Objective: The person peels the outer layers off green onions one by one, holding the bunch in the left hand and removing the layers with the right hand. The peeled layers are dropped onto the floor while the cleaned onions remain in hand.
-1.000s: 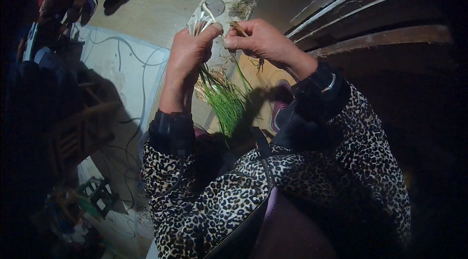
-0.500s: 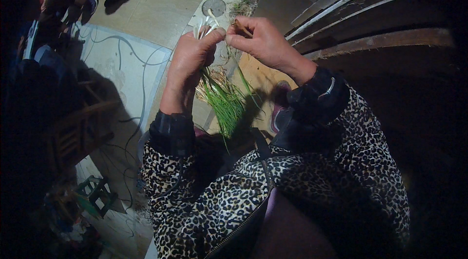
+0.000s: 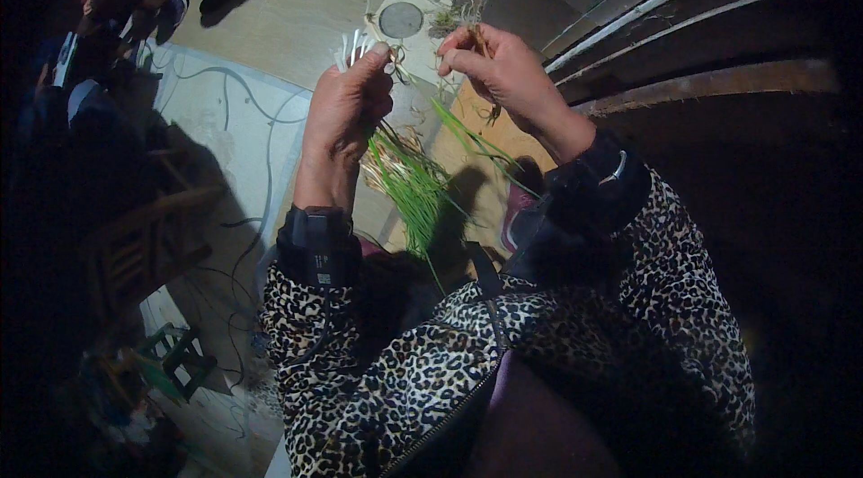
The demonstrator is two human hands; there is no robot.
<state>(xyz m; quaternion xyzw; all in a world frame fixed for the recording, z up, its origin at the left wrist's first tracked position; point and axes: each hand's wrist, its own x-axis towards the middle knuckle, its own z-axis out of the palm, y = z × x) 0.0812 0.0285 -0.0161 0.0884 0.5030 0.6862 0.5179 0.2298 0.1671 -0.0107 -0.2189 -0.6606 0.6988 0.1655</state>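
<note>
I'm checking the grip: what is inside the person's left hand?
White-ended stalks poke out of the left hand; green leaves show below. The stretch inside the closed hand is covered.

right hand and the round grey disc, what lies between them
In the head view, a small clump of scraps shows between the right hand and the round grey disc.

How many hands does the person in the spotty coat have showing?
2: the left hand, around white stems, and the right hand, to its right, holding brown strands. Some fingers are partly hidden.
</note>
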